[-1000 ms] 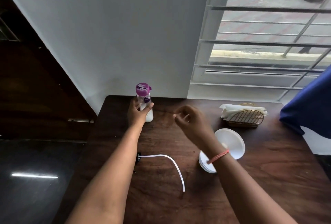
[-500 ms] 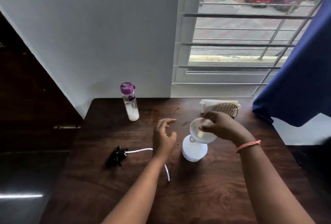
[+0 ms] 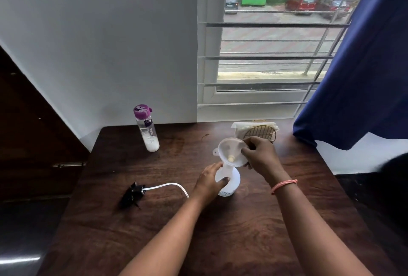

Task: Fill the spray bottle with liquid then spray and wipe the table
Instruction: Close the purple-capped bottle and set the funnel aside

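Your left hand (image 3: 209,184) curls around the spray bottle (image 3: 229,182); right hand (image 3: 259,156) fingers pinch the funnel (image 3: 231,152) rim. Risk: a tilted funnel spills liquid onto the table (image 3: 198,242).

**Corner by the barred window**

Beyond the hands, a pale wall (image 3: 99,44) meets a barred window (image 3: 271,55) showing daylight and parked cars. A blue curtain (image 3: 362,72) hangs right of them; the dark wooden worktop (image 3: 231,231) lies beneath, glossy dark floor (image 3: 19,242) to their left.
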Action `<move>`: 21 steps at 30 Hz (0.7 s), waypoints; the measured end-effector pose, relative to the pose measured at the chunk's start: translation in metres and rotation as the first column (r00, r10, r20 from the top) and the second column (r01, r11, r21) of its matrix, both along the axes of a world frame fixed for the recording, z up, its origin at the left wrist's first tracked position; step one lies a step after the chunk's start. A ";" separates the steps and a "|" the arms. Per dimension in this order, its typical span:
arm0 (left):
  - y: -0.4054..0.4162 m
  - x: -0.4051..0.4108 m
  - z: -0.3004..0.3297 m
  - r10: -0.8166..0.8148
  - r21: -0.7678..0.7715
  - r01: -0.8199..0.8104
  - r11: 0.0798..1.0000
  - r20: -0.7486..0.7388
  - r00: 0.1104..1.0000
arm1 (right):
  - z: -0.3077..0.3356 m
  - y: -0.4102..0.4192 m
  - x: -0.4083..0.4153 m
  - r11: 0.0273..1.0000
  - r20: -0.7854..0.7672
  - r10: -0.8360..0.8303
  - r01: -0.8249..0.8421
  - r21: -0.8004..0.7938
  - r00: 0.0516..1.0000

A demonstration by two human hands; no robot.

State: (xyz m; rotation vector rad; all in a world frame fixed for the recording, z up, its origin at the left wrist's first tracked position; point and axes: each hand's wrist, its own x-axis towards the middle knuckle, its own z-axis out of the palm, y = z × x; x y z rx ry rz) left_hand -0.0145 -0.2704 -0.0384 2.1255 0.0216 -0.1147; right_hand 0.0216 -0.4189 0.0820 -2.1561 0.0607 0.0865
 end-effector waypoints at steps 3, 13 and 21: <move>0.000 0.000 0.005 -0.003 -0.008 0.003 1.000 0.000 1.000 | 0.001 -0.003 0.001 0.985 -0.056 -0.068 0.076 0.152 0.996; 0.027 0.021 0.026 0.118 -0.321 -0.114 0.940 -0.007 0.993 | -0.002 0.000 0.031 0.913 -0.073 -0.125 0.143 0.383 0.989; 0.068 0.048 0.050 0.272 -0.390 -0.235 0.890 0.043 0.961 | -0.019 0.063 0.042 0.975 0.152 0.191 -0.205 0.082 0.970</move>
